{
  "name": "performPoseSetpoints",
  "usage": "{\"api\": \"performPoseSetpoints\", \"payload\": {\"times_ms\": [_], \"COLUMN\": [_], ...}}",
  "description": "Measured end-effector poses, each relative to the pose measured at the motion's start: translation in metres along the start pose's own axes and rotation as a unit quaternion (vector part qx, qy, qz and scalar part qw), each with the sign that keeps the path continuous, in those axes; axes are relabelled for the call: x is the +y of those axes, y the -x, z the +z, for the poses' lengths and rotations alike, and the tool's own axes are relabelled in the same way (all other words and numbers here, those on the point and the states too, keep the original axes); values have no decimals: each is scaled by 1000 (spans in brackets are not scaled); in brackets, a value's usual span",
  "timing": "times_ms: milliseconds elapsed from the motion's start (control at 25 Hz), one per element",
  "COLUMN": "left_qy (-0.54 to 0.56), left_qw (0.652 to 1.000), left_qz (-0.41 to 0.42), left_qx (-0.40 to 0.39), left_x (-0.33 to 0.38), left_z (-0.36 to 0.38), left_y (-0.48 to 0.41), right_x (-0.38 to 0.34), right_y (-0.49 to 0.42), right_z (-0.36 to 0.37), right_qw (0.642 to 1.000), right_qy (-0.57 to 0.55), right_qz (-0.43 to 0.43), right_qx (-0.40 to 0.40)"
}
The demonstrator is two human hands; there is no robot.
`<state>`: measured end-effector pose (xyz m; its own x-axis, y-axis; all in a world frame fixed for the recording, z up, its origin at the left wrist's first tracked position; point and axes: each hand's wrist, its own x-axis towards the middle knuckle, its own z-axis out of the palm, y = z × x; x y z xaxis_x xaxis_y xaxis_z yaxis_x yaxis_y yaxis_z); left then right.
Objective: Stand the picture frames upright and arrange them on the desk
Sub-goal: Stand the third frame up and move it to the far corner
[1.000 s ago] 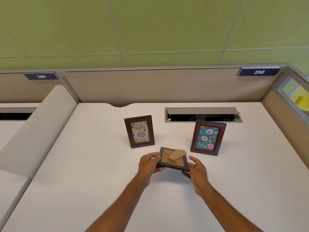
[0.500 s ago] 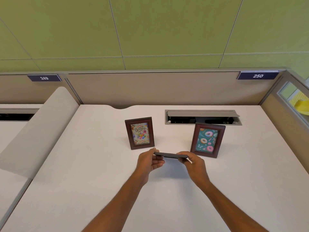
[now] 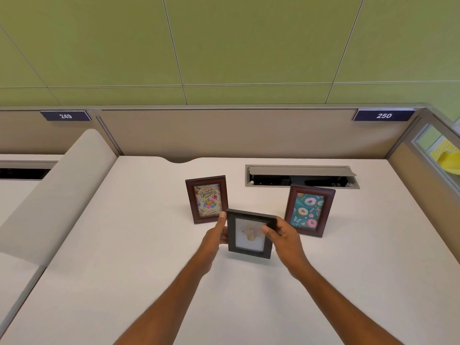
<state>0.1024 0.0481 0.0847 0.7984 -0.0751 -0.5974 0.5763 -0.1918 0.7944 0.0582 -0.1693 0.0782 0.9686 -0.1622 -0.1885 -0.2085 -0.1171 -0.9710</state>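
Observation:
A small black picture frame (image 3: pixel 249 241) faces me, upright and slightly tilted, at the middle of the white desk (image 3: pixel 124 245). My left hand (image 3: pixel 216 236) grips its left edge and my right hand (image 3: pixel 283 236) grips its right edge, the thumb across the glass. Whether its bottom edge touches the desk I cannot tell. Behind it on the left stands a brown frame with a birthday card (image 3: pixel 207 199). To the right stands a brown frame with a doughnut picture (image 3: pixel 309 210).
An open cable hatch (image 3: pixel 301 176) is set in the desk behind the doughnut frame. Beige partition walls close the back and right side. A rounded grey divider (image 3: pixel 57 195) borders the desk on the left.
Both hands have turned the black frame from back-up and flat, through edge-on, to upright with its picture facing me. The two brown frames have not moved.

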Motion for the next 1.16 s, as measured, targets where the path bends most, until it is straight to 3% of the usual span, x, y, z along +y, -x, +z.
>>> {"api": "performPoseSetpoints", "payload": {"times_ms": [200,560,840,1160], "left_qy": [46,77,94,126], "left_qw": [997,990,987,989], "left_qz": [-13,-51,-77,-31], "left_qx": [-68,-109,-105,-76], "left_x": [-7,-13,-8,-11], "left_z": [4,8,8,8], "left_y": [-2,-1,5,4], "right_x": [-5,-7,-4,1], "right_y": [-3,-4,-4,-3], "right_z": [0,-3,-3,0], "right_qw": [998,998,998,997], "right_qy": [-47,-29,-9,-14], "right_qz": [27,60,53,45], "right_qx": [-13,-15,-27,-55]}}
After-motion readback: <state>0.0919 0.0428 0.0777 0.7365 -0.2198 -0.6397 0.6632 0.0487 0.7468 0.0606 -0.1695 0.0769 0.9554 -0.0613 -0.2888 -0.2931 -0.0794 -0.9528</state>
